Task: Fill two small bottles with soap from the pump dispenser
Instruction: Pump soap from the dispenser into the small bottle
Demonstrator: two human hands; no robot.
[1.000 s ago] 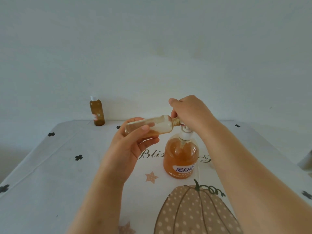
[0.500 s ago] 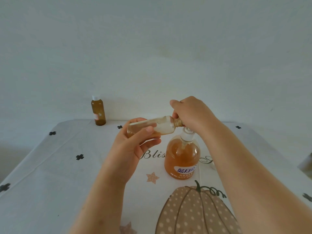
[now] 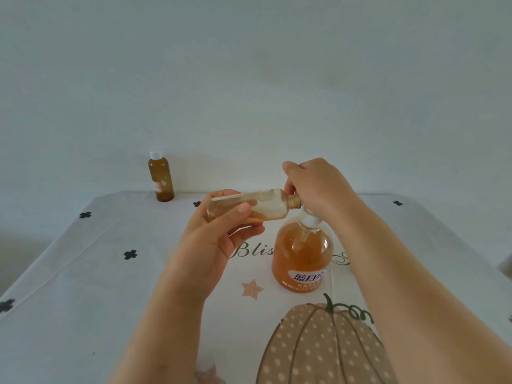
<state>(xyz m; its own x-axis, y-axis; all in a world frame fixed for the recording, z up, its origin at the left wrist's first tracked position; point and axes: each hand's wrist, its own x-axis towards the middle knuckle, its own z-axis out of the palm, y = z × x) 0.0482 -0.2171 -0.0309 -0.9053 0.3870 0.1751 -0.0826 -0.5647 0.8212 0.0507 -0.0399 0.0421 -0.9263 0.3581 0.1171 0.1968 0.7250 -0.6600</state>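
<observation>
So the pump dispenser (image 3: 303, 259) stands on the table (image 3: 83, 273) about mid-way, a bit right of centre, with the right hand (image 3: 318, 187) curled over its top. One small bottle (image 3: 266, 205) is up in the air lying sideways just left of the pump, mouth right at the nozzle, gripped from the left by the left hand (image 3: 219, 239). The second bottle (image 3: 161, 178) stands upright way off at the back-left edge, by the wall.
</observation>
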